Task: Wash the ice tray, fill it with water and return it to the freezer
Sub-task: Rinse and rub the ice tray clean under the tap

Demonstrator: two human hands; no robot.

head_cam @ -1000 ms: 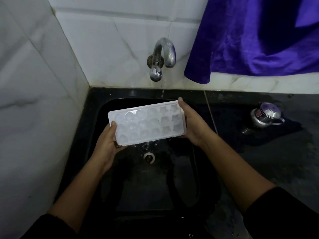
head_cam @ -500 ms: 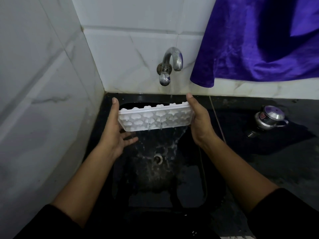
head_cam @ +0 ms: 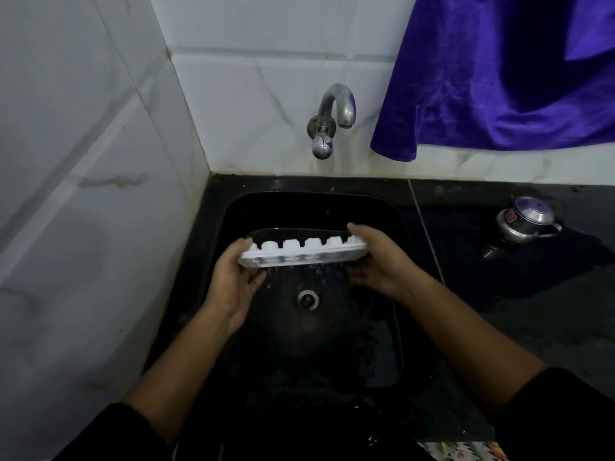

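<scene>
Both hands hold the tray (head_cam: pixel 301 253) by its ends over the sink (head_cam: pixel 397 261), which is black. The left hand (head_cam: pixel 233 284) grips the left end, thumb up over the top edge and fingers curled under it. The right hand (head_cam: pixel 381 261) grips the right end the same way, its fingers wrapped over the far edge. Between the two grips the tray is tipped up on its long side, nearly on edge, so a row of white cup bottoms shows along the top. Water streams off the low edge between the hands and falls straight down. Right under the tray, a little toward the person, sits the drain (head_cam: pixel 307 298), with wet splashes around it. Beyond the hands, up on the tiled wall, is the tap (head_cam: pixel 334 114); in this dim light it is hard to say whether anything is running from it. Past the right hand, well off on the wet counter (head_cam: pixel 532 311), stands a small steel pot (head_cam: pixel 524 221). Above that, a purple cloth (head_cam: pixel 499 78) hangs down the wall.
</scene>
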